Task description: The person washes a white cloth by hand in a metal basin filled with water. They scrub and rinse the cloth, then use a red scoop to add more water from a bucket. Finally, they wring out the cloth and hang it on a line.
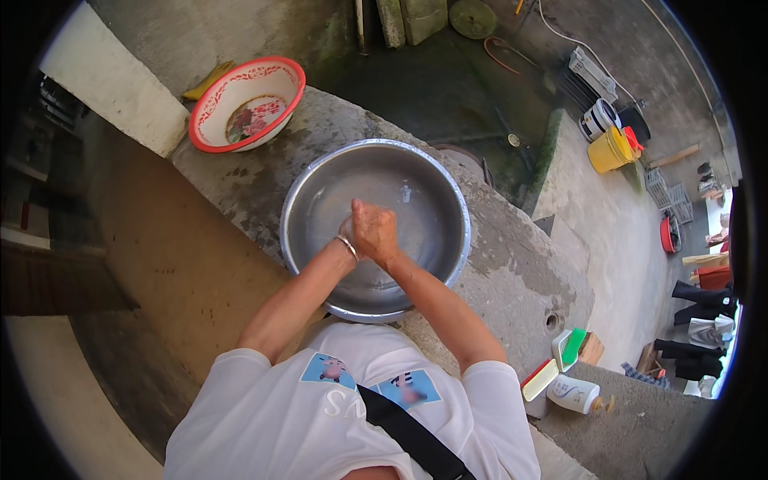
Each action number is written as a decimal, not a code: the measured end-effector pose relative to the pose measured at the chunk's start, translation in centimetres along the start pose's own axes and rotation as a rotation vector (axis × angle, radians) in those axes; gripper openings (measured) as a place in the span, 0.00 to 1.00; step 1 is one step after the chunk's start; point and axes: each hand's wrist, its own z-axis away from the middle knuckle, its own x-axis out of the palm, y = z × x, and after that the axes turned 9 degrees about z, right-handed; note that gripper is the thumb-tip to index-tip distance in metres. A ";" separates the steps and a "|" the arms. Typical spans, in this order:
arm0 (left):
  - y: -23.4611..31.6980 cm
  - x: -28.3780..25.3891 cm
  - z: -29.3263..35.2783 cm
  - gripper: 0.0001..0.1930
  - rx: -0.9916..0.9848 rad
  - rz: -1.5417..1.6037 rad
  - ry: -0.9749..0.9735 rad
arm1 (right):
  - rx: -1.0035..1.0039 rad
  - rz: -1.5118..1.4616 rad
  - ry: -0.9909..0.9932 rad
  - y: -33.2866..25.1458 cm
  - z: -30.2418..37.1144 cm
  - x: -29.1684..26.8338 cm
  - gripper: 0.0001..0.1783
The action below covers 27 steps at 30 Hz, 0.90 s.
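Observation:
A wide round metal basin (pixel 298 200) sits in front of me on the concrete ledge. Over its middle my two hands are pressed together. My right hand (pixel 378 232) is closed, its curled fingers against my left hand (pixel 347 229). Most of the left hand is hidden behind the right, so its fingers do not show. A silver bangle (pixel 349 246) circles my left wrist. The basin's grey bottom looks wet and a small pale patch shows on it; whether water stands in it is hard to tell.
A red-rimmed enamel basin (pixel 210 120) stands far left on the concrete ledge (pixel 512 264). At right lie a green brush (pixel 573 346), a red-and-cream brush (pixel 540 380) and a white bottle (pixel 573 394). Beyond are a yellow bucket (pixel 610 150) and a sunken wet floor (pixel 448 96).

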 end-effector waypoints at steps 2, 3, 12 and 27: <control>0.5 6.6 2.0 0.14 0.007 0.381 0.604 | 0.130 0.089 -0.005 1.5 -0.9 -0.4 0.25; 0.0 5.7 1.6 0.14 0.017 0.282 0.556 | 0.162 0.130 0.012 3.1 -1.6 -0.5 0.26; 3.2 6.5 3.0 0.35 -0.173 -0.025 0.858 | 0.365 0.753 -0.420 9.8 1.2 0.2 0.23; 2.3 2.3 2.5 0.27 -0.148 0.154 0.455 | 0.218 -0.014 -0.340 -2.5 1.6 -1.6 0.14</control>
